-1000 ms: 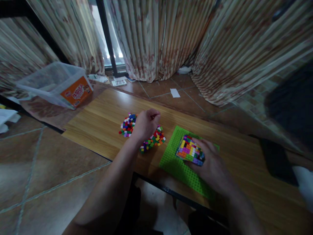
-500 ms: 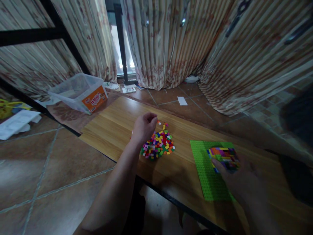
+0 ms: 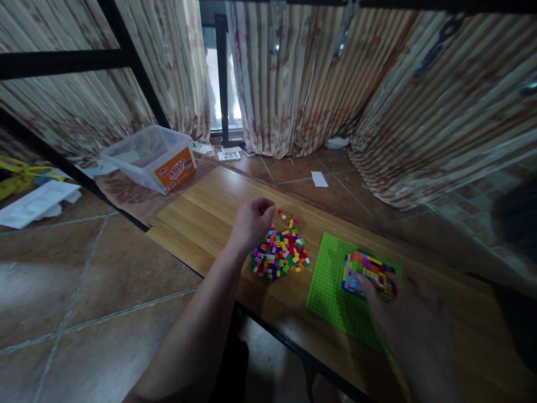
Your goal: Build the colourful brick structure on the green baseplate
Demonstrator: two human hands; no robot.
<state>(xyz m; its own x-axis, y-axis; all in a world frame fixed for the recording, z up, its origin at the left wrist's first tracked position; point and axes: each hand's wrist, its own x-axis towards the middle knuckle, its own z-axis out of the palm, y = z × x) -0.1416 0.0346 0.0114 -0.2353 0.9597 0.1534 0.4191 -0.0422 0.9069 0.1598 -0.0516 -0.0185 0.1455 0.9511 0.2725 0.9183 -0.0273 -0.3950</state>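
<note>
A pile of small multicoloured bricks (image 3: 280,254) lies on the wooden table (image 3: 201,215). My left hand (image 3: 251,221) hovers at the pile's left edge with its fingers curled together; what they hold, if anything, is too small to make out. A green baseplate (image 3: 331,285) lies to the right, carrying a multicoloured block of stacked bricks (image 3: 367,271). My right hand (image 3: 409,319) rests on the baseplate's near side with its fingers against that block; it is blurred and dim.
A clear plastic tub with an orange label (image 3: 155,159) sits on the floor beyond the table's far left corner. Striped curtains (image 3: 302,78) hang behind. White papers (image 3: 36,201) lie on the tiled floor at left. A dark shape (image 3: 520,224) sits at right.
The view has swung, so everything shifted in frame. My left hand lifted from the middle of the pile to its left edge. My right hand stays on the brick block.
</note>
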